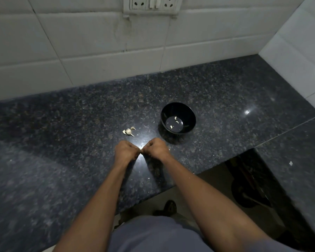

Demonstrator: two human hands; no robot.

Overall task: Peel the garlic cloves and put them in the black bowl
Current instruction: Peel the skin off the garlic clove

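Near the front edge of the dark granite counter, just ahead of where it steps back toward the right, the left hand and the right hand meet with fingers curled and their tips pressed together. They appear to pinch something very small between them, most likely a garlic clove being stripped of its skin, though the clove itself is hidden by the fingers and cannot be made out. Toward the middle of the counter, just beyond the left hand, lies what remains of the garlic bulb: a small pale cluster with a couple of cloves or husks spread round it, all apparently unpeeled. To its right and well apart from it, nearer the right end of the counter, stands the black bowl, upright, with three peeled cloves lying loose on its bottom. Tiny pale flecks of skin are scattered on the counter round the hands and near the front edge. Judging by this, the task is under way but not finished: three cloves are done and in the bowl, one seems to be in hand, and the cluster on the counter has yet to be broken up, peeled and carried over to the bowl.
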